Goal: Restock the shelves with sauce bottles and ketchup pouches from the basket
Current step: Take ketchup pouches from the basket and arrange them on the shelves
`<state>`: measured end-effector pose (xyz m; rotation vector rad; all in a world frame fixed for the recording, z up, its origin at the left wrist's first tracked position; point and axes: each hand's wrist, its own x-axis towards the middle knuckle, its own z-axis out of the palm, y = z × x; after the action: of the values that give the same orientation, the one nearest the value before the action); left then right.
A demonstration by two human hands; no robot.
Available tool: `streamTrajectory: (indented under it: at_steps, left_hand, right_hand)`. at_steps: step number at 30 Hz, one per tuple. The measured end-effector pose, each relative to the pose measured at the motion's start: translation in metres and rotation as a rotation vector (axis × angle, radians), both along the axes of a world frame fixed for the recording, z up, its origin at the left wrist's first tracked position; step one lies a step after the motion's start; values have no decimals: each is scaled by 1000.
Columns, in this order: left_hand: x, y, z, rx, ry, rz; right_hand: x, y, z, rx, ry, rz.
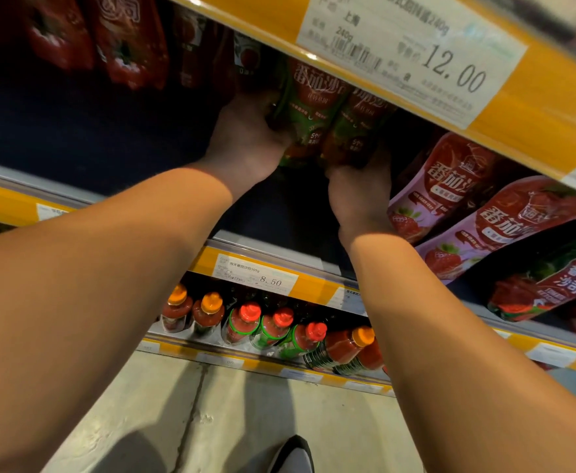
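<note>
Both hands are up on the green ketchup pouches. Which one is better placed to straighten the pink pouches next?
Probably the right hand: it sits beside the pink pouches. The left hand grips the green pouches' far side.

Left of the green pouches (pixel 317 121) the dark shelf floor (pixel 75 131) lies bare back to the red pouches (pixel 122 46) at the rear. The yellow shelf edge (pixel 552 107) overhangs just above. To the right, pink pouches (pixel 450 186) crowd the shelf. Below, bottles (pixel 273 326) fill the lower shelf in a close row.
</note>
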<state>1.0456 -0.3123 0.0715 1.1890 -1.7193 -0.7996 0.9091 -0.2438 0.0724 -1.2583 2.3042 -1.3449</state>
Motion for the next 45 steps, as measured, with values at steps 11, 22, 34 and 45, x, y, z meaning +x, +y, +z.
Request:
streamTrajectory:
  at_steps: [11, 22, 34, 45]
  left_hand:
    - [67, 17, 17, 56, -233, -123]
    - [314, 173, 38, 93, -378, -93]
    - [627, 400, -84, 545, -352, 587]
    - [664, 438, -184, 1018, -161, 818]
  right_hand:
    - [52, 41, 35, 211, 104, 43]
    - [175, 124, 59, 282, 248, 657]
    - [396, 191, 71, 245, 258, 1151]
    - [563, 234, 33, 533, 406, 1468]
